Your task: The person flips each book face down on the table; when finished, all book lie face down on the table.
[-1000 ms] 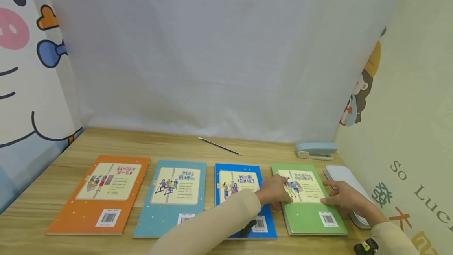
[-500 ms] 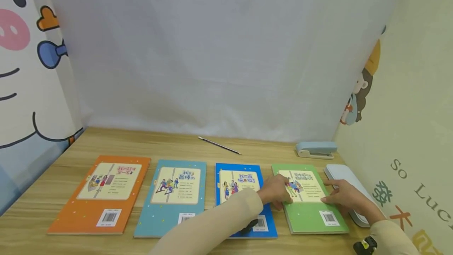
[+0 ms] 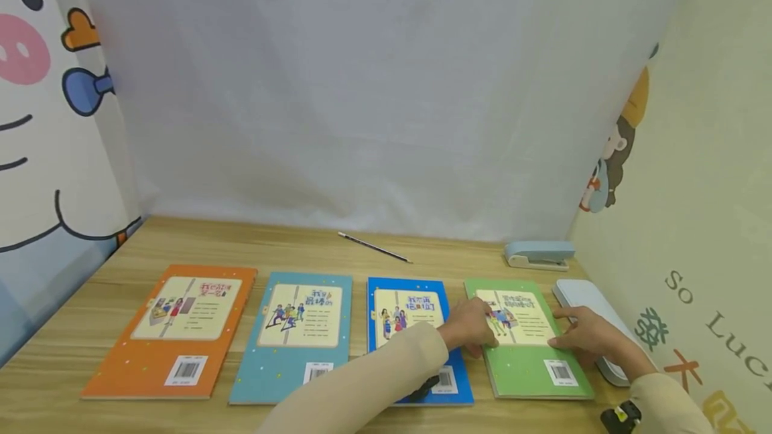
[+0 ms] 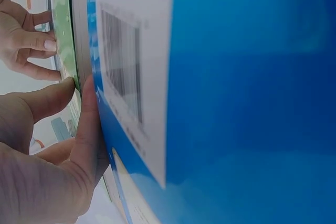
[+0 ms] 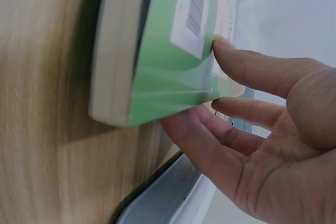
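Observation:
A green book [image 3: 527, 374] lies back cover up at the right end of a row of books. My left hand [image 3: 470, 327] grips its left edge, thumb on the cover and fingers down along the side. That arm crosses over the blue book [image 3: 376, 286], whose barcode fills much of the left wrist view. At the green book's right edge, my right hand [image 3: 594, 337] pinches it: the thumb [image 5: 252, 69] presses on the cover near the barcode, and the other fingers [image 5: 205, 145] sit against the edge below.
Left of the blue book lie a light blue book [image 3: 259, 374] and an orange book [image 3: 133, 367]. A pencil [image 3: 374, 246] lies behind the row. A stapler [image 3: 539, 255] and a white, rounded flat case [image 3: 582, 293] stand along the right wall.
The green book and both hands have shifted very slightly to the right since a second ago. Both hands keep the same hold, and the other books stay put.

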The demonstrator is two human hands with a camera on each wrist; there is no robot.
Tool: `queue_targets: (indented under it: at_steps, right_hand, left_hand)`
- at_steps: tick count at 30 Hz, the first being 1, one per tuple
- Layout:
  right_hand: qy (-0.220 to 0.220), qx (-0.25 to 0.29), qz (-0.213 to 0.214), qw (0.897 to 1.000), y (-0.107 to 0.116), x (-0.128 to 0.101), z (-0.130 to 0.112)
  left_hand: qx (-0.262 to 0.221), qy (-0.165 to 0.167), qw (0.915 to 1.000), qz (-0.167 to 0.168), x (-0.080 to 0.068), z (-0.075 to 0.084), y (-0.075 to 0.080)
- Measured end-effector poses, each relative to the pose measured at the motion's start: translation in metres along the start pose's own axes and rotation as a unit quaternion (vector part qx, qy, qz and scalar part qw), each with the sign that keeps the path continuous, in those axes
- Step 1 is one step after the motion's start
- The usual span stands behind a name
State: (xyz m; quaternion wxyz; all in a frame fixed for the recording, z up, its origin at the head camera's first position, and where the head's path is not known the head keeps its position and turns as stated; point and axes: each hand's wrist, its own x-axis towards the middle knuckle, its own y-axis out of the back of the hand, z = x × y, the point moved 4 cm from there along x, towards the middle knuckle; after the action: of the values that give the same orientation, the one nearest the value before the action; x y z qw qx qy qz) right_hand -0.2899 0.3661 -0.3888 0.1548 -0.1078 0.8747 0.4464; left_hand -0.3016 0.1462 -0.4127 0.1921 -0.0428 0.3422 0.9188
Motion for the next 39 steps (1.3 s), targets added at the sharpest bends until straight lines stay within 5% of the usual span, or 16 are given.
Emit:
queue_targets:
  at_steps: [18, 25, 31, 39]
  right_hand:
    - [-0.015, -0.008, -0.007, 1.000, 0.002, 0.000, 0.002]
    - [0.031, -0.028, 0.027, 0.999, 0.010, 0.000, -0.009]
    - [0.108, -0.030, 0.082, 0.990, 0.010, 0.004, -0.033]
    - [0.154, -0.049, 0.151, 0.975, -0.009, 0.016, -0.072]
  left_hand:
    - [0.019, -0.017, 0.9996, -0.012, 0.002, 0.002, -0.004]
    - [0.017, -0.028, 0.9994, -0.015, 0.001, 0.005, 0.005]
    - [0.029, -0.063, 0.9974, 0.021, 0.001, 0.001, 0.032]
    - [0.002, -0.080, 0.9921, 0.096, -0.004, -0.010, 0.092]
